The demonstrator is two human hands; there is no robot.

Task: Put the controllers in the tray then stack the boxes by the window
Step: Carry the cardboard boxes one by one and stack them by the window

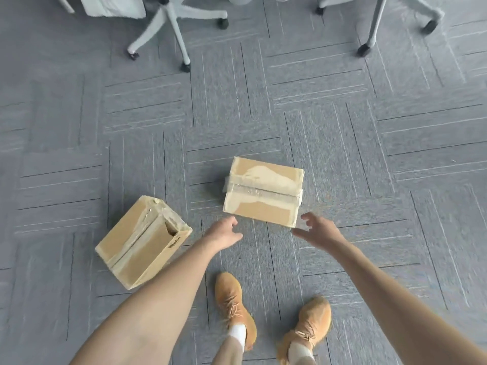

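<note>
Two worn cardboard boxes lie on the grey carpet. The taped box (263,191) sits in the middle, just beyond my hands. The second box (143,241), with a torn flap, lies tilted to the left beside my left forearm. My left hand (224,233) reaches toward the taped box's near left corner, fingers apart, holding nothing. My right hand (317,229) is spread open by its near right corner, not touching it. No controllers, tray or window are in view.
Two wheeled office chair bases stand at the back, one (176,27) at upper left and one (376,25) at upper right. My two tan shoes (274,320) are on the carpet below the hands. Carpet floor (369,154) surrounds the boxes.
</note>
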